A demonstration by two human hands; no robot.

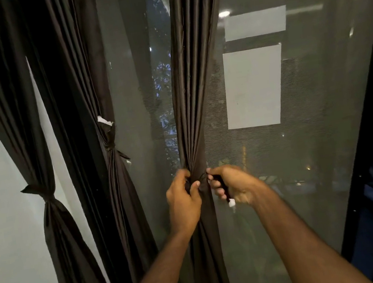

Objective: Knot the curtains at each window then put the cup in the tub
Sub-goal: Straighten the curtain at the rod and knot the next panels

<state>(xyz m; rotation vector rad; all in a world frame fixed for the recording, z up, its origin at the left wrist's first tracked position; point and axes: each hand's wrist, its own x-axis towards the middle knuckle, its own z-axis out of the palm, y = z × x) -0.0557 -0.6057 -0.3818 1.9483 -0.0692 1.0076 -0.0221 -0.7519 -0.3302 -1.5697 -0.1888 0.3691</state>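
Head view, close, facing window (278, 152).

Dark pleated curtain (190, 107) hangs gathered, two left curtains (47, 197) knotted.

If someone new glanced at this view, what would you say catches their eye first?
First, the two hands at centre: the left hand and right hand grip a gathered dark curtain, the right pulling a dark tie strap with a white end. To the left hang two more dark curtains, already cinched at their middles. Behind, pale rectangles show on the mesh-covered window, right of centre.
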